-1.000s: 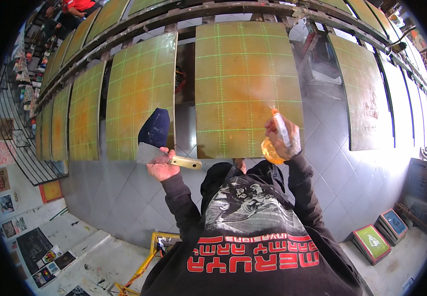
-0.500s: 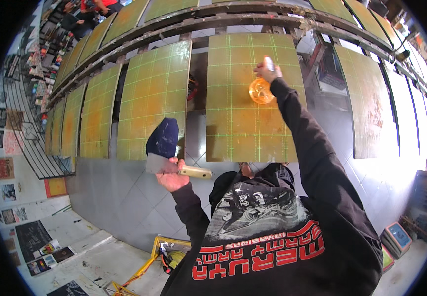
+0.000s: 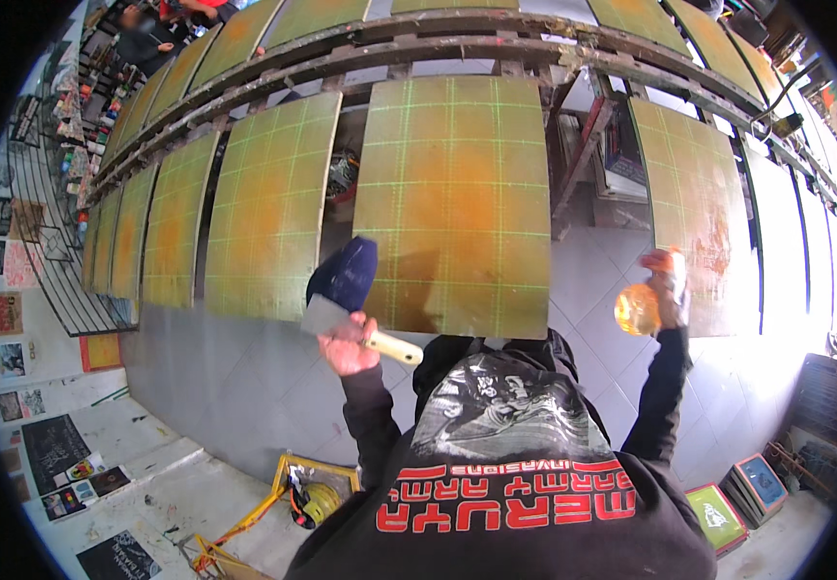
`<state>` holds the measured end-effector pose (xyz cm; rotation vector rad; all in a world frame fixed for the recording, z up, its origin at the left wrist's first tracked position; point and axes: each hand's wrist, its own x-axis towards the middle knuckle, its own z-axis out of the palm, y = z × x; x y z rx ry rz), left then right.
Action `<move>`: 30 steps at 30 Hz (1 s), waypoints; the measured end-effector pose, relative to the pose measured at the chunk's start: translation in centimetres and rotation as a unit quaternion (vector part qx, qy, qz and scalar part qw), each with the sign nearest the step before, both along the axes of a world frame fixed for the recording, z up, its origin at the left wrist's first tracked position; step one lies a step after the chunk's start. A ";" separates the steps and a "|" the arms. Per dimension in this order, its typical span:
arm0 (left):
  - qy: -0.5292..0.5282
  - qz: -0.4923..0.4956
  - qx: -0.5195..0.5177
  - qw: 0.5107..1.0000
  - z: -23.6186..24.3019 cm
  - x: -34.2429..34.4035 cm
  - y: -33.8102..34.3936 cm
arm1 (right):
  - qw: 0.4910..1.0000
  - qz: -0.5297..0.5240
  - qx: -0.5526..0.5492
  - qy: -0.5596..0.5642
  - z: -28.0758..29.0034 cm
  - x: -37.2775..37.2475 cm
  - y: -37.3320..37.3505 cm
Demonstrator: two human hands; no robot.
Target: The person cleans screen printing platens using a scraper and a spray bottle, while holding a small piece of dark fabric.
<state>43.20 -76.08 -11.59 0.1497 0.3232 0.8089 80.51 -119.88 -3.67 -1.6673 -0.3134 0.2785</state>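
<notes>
My left hand (image 3: 349, 356) is closed around a scraper (image 3: 396, 348) with a pale handle and a wide flat metal blade. The same hand also has a dark blue folded cloth or pad (image 3: 346, 275) standing up beyond the blade. Both are over the near left corner of the middle panel (image 3: 452, 174), a greenish-yellow board with green grid lines and an orange tint. Off to the right, my right hand (image 3: 670, 290) is wrapped around a clear bottle of orange liquid (image 3: 637, 309), tilted, beside the near left edge of the right panel (image 3: 694, 193). Motion blurs its top.
More gridded panels (image 3: 268, 203) lie in a row on a dark rack (image 3: 418, 48), with another row behind. Grey floor tiles (image 3: 592, 261) show between the panels. A yellow metal frame (image 3: 264, 512) stands at lower left. Framed pictures (image 3: 757, 488) lean at lower right. A person (image 3: 147, 43) is far left.
My right hand has swung from above the middle panel to the right and nearer, carrying the bottle. My left hand still grips the scraper and blue cloth. The view has shifted right.
</notes>
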 end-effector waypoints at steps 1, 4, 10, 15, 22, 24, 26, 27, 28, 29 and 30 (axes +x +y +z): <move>0.001 -0.021 -0.012 1.000 2.2 2.7 -0.8 | 0.997 -0.055 -0.039 -0.049 0.1 0.2 -2.8; 0.087 -0.039 -0.015 0.995 7.3 8.4 -3.2 | 0.939 -0.205 -0.220 -0.170 0.3 0.8 -6.2; 0.151 -0.068 -0.028 0.986 10.2 15.1 -7.3 | 0.943 -0.285 -0.101 -0.142 -4.3 2.5 -7.6; 0.141 -0.056 -0.025 0.988 10.1 16.3 -10.0 | 0.933 -0.266 -0.186 -0.157 -2.5 -0.1 -6.3; 0.097 -0.033 0.005 0.995 8.6 13.9 -11.8 | 0.857 -0.311 -0.273 -0.307 6.0 -8.5 -5.0; 0.102 -0.039 -0.003 0.994 8.4 13.9 -11.7 | 0.877 -0.250 -0.239 -0.334 8.5 -9.4 -2.6; 0.102 -0.044 -0.022 0.994 8.0 14.2 -11.7 | 0.923 -0.129 -0.172 -0.320 9.9 -9.6 1.1; 0.112 -0.055 -0.007 0.992 8.1 15.0 -11.8 | 0.949 -0.046 -0.120 -0.287 10.2 -9.6 3.3; 0.135 -0.070 0.002 0.988 8.2 16.0 -12.0 | 0.952 0.031 -0.133 -0.275 9.5 -9.1 5.2; 0.146 -0.077 0.015 0.986 8.6 16.6 -12.2 | 0.946 0.113 -0.138 -0.272 8.8 -9.0 7.1; 0.153 -0.085 0.015 0.984 9.2 17.1 -12.2 | 0.940 0.161 -0.148 -0.262 8.8 -9.2 9.1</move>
